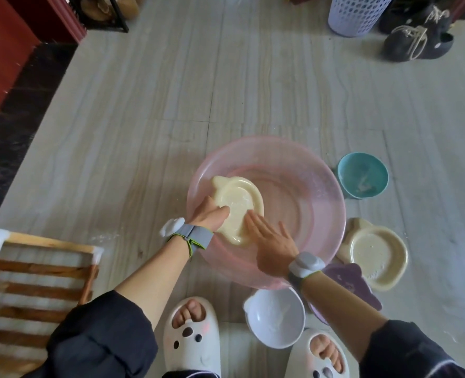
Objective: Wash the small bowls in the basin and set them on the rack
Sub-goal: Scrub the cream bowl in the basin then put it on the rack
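Most of my feed is pale streaked floor tile (144,105), with everything set out on it. At the lower left lies the wooden slatted rack (43,268), and I see no bowl on it. Right of centre stands the pink translucent basin (307,203). A lavender perforated basket (359,15) and a pair of black laced shoes (416,45) sit at the far top right, well apart from the work. At the bottom edge, two white slippers (190,347) frame a white bowl (275,320) that stands upright just beside the basin's near rim.

A second cream bowl (375,252) rests to the right of the basin, with a teal bowl (362,175) beyond it, close to the basin's far-right rim. A purple dish (348,282) lies partly hidden under the right forearm.

Inside the basin, on its left side, a cream bowl (239,197) is tilted with its broad face toward the camera; blur keeps me from telling whether that is the inside or the base. The left hand (210,214) grips its near-left rim, thumb curled over the face and the other fingers hidden behind. The right hand (272,246) lies flat with its fingers straight and close together, their tips touching the bowl's near edge.

Each wrist wears a grey band (195,236).
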Action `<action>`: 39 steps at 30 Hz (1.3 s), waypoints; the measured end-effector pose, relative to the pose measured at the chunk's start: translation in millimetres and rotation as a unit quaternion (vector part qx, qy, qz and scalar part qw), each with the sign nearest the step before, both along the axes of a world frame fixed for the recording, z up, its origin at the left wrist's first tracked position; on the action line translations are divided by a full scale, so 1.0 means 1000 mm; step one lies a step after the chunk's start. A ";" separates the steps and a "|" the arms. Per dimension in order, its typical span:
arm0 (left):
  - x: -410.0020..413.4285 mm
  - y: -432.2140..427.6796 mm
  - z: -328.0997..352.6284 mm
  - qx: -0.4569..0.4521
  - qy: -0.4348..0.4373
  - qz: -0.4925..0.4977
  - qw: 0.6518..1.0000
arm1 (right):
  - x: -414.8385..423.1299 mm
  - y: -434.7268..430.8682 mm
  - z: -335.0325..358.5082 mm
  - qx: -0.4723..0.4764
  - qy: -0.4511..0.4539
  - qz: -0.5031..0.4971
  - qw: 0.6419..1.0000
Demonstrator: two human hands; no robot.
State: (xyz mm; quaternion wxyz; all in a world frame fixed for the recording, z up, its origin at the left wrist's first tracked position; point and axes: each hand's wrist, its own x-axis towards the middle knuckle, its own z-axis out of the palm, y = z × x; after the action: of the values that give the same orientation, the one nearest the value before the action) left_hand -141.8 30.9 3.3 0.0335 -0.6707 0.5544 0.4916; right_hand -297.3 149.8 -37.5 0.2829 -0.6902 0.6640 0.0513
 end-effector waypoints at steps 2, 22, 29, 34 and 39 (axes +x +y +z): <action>0.000 0.001 0.001 0.009 0.010 -0.037 0.999 | -0.017 -0.007 -0.005 0.021 0.063 -0.026 0.997; -0.006 0.013 -0.002 0.104 0.267 0.294 0.912 | 0.003 -0.039 -0.019 0.045 -0.491 -0.584 0.645; -0.010 0.020 -0.002 0.133 0.283 0.259 0.914 | 0.000 -0.042 -0.010 0.043 -0.361 -0.590 0.721; 0.004 0.006 0.002 0.107 0.228 0.199 0.947 | -0.020 -0.043 -0.005 0.052 -0.171 -0.475 0.861; 0.019 -0.008 -0.035 0.074 0.171 0.158 0.970 | -0.031 -0.043 -0.015 0.041 -0.184 -0.571 0.799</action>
State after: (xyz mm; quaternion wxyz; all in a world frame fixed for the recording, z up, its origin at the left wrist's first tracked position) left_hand -122.7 23.4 -32.0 -0.0906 -0.6515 0.4010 0.6376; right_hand -328.6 106.7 -52.7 0.4063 -0.1703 0.8704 -0.2200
